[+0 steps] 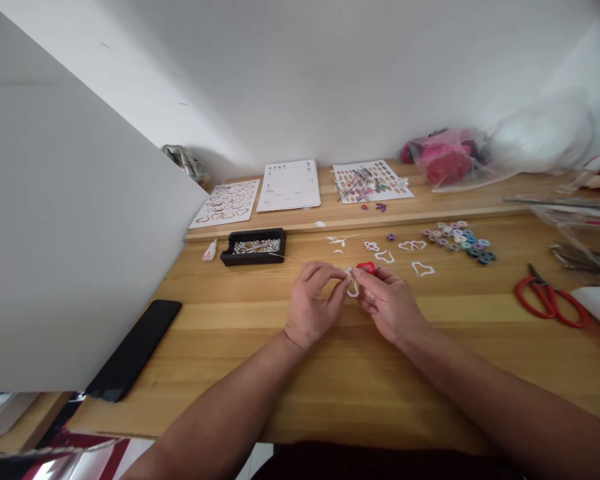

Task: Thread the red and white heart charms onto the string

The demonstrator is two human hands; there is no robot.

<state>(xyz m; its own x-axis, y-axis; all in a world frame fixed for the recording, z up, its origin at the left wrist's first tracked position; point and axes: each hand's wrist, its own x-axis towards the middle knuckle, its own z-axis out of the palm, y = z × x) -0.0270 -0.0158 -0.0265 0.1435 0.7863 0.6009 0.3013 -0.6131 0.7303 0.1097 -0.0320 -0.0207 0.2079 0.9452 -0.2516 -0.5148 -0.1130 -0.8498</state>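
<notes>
Both hands meet over the middle of the desk. My left hand (313, 300) pinches the edge of a small white cut-out shape (353, 291) between thumb and fingertips. The fingers of my right hand (393, 307) are closed on the same white cut-out from the other side. A small red piece (366, 267) shows at the right fingertips; its kind is too small to make out. Just beyond the hands lie several white curved outline cut-outs (423, 269) and thin white scraps (337, 241).
A black tray (229, 257) of beads and a small glue bottle (210, 251) stand at left, with a black phone (135, 350) nearer. Thread bobbins (462, 239) and red-handled scissors (550, 298) lie at right. Printed sheets (289, 188) rest on the raised ledge (325, 217).
</notes>
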